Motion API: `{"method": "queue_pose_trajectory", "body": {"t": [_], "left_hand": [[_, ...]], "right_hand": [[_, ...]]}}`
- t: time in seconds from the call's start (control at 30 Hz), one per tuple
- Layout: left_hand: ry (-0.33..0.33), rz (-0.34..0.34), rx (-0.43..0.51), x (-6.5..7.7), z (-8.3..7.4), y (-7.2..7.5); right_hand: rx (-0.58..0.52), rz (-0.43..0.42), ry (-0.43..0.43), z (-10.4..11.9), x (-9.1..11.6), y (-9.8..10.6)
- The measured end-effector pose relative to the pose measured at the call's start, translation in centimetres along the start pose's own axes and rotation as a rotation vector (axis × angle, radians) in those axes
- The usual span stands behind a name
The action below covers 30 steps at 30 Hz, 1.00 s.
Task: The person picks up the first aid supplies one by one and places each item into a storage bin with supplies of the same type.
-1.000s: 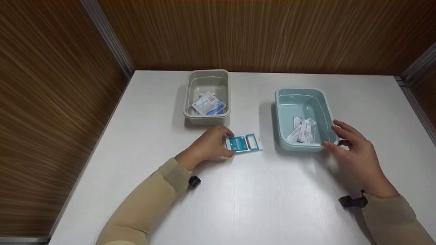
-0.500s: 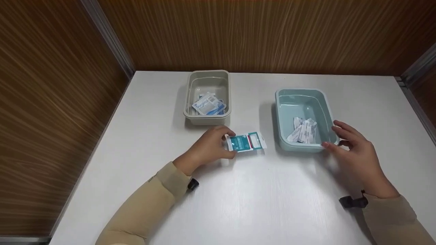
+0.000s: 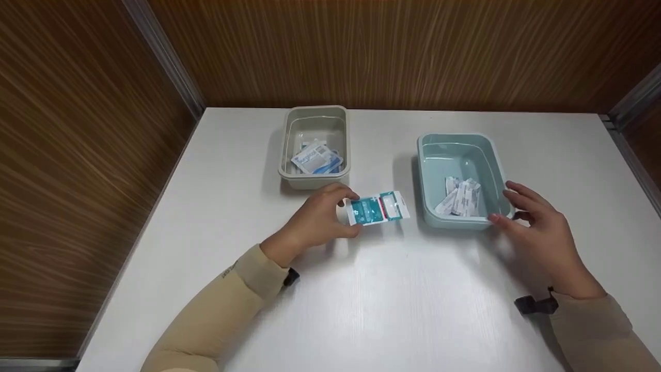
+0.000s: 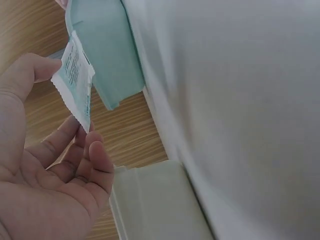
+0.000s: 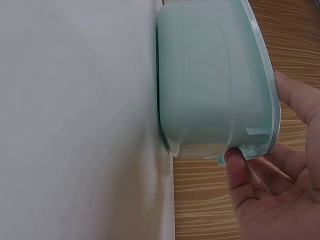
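A flat teal-and-white packet (image 3: 373,208) is pinched by its edges between the thumb and fingers of my left hand (image 3: 319,219). It is held just above the white table, between two plastic boxes. In the left wrist view the packet (image 4: 75,80) tilts away from the palm. At the near right corner of the light teal box (image 3: 449,223), my right hand (image 3: 539,232) grips the rim, thumb in front and fingers along the side. Inside that box lie several small white printed sachets (image 3: 466,198). The right wrist view shows fingertips hooked under the rim of the box (image 5: 200,75).
A beige box (image 3: 315,182) stands at the back left, with flat blue-and-white packets (image 3: 316,157) in it. Wood-grain panels (image 3: 387,57) wall off the back and sides of the white table (image 3: 392,310).
My left hand has lifted the packet off the table and brought it slightly away from me and to the right. The right hand stays on the teal box.
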<state>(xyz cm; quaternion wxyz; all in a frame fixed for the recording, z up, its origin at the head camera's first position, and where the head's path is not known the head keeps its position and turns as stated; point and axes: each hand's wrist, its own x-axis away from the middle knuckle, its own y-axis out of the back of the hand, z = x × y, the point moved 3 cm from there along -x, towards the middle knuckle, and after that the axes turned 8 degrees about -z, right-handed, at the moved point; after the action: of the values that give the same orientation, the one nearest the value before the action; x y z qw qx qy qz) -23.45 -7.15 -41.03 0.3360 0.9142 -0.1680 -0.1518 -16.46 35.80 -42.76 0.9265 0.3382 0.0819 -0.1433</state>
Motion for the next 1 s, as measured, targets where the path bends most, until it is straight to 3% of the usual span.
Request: {"method": "queue_pose_trajectory", "body": {"t": [0.17, 0.3, 0.43, 0.6, 1.0], "left_hand": [[0.002, -0.038, -0.006, -0.5, -0.4, 0.9], [0.043, -0.073, -0.005, -1.0, -0.4, 1.9], [0.068, -0.125, -0.017, -1.7, 0.1, 3.0], [0.052, -0.219, -0.048, -2.7, 1.3, 4.5], [0.237, -0.363, -0.086, -4.9, 4.3, 7.9]], "right_hand": [[-0.016, 0.001, -0.001, 0.0, -0.1, 0.2], [-0.015, 0.002, -0.009, -0.1, -0.2, 0.2], [-0.012, 0.001, 0.002, -0.3, -0.3, 0.1], [-0.02, -0.006, 0.017, -0.3, -0.3, -0.1], [-0.027, -0.018, 0.025, -0.1, -0.2, -0.1]]}}
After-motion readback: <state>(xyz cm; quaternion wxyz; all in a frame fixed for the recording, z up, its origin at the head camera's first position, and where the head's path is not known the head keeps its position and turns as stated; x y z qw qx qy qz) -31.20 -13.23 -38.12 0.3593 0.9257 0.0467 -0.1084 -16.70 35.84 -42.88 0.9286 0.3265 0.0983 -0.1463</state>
